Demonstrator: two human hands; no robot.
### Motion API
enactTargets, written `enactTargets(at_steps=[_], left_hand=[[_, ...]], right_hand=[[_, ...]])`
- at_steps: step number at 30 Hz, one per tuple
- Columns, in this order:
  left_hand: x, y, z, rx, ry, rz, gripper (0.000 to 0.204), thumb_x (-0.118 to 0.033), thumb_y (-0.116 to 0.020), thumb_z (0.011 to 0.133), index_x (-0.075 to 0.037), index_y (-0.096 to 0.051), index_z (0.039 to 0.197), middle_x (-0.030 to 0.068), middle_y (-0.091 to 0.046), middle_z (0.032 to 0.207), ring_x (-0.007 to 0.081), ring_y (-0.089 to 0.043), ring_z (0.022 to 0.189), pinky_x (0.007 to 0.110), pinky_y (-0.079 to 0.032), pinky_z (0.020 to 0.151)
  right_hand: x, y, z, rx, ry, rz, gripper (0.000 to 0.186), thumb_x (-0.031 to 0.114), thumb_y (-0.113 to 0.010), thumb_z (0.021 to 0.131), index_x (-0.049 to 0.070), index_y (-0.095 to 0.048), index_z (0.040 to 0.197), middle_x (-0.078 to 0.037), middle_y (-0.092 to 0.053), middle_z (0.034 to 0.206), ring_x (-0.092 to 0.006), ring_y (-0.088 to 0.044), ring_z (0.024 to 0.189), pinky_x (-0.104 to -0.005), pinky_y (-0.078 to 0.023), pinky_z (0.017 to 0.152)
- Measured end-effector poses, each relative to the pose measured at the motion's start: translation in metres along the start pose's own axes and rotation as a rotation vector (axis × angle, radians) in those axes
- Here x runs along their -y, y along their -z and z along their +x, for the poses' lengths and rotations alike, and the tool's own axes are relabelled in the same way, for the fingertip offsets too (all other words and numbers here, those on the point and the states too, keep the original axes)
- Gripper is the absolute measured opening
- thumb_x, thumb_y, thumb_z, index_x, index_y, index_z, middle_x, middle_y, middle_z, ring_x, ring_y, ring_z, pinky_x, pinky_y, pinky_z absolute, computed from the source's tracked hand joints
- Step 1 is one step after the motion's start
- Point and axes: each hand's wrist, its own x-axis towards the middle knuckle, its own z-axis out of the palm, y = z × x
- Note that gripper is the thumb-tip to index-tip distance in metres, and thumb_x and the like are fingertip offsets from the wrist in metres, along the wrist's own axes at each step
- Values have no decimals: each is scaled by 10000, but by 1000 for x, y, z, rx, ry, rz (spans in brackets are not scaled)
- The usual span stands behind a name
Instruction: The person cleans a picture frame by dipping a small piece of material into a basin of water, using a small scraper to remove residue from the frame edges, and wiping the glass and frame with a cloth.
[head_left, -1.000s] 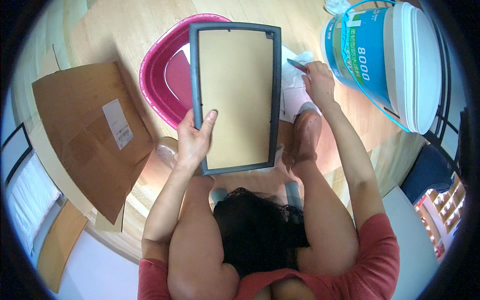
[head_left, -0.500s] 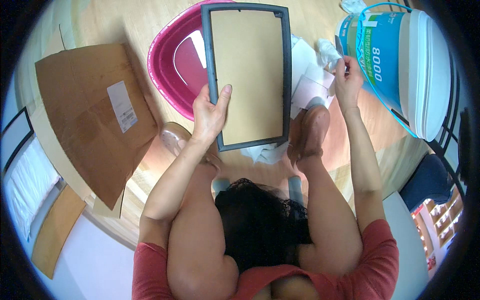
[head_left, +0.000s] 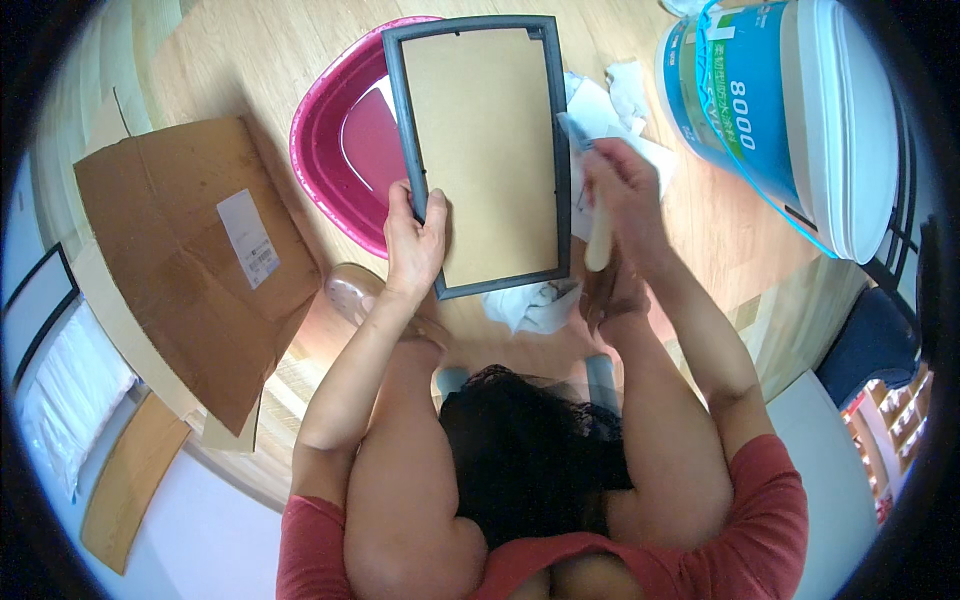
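Observation:
My left hand (head_left: 416, 240) grips the lower left edge of a dark grey rectangular frame with a tan backing board (head_left: 478, 150), held over a pink plastic tub (head_left: 325, 140) with pale pink liquid inside. My right hand (head_left: 630, 200), slightly blurred, is closed on a putty knife (head_left: 600, 240) with a light handle; its thin blade points up beside the frame's right edge. White papers (head_left: 650, 155) and a crumpled white rag (head_left: 628, 90) lie behind that hand. Another crumpled white cloth (head_left: 525, 312) is below the frame, between my feet.
A large cardboard box (head_left: 190, 260) stands at the left. A white bucket (head_left: 760, 110) with a blue label and blue handle is at the upper right, on the wooden floor (head_left: 230, 55). My shoes and bare legs are below; dark metal bars line the right rim.
My right hand has swung down and left toward the frame, turning the knife so its handle shows below. The frame, in my left hand, sits higher than a second ago.

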Motion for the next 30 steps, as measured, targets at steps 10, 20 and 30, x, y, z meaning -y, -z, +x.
enactTargets(at_steps=[10, 20, 30], left_hand=[[7, -4, -1, -23, -18, -66, 181, -180, -509, 979, -1, -490, 962, 5, -447, 732, 98, -410, 686, 275, -392, 601], [-10, 3, 2, 28, 23, -18, 281, -183, -515, 948, 24, -487, 1137, 86, -534, 822, 166, -503, 782, 333, -450, 734], [7, 4, 7, 60, -108, 22, 297, -171, -501, 942, 13, -432, 1164, 185, -565, 753, 291, -589, 718, 406, -474, 703]], right_hand=[[-16, -84, 4, 228, 221, -298, 190, 186, -633, 882, 11, -579, 830, -145, -570, 629, -259, -606, 568, -374, -460, 540], [-23, -96, 7, 255, 372, -481, 203, 185, -632, 913, -4, -598, 845, -117, -554, 577, -188, -576, 477, -324, -443, 468], [-21, -99, 5, 288, 464, -521, 213, 187, -647, 884, -2, -604, 797, -159, -563, 602, -280, -553, 503, -378, -437, 515]])
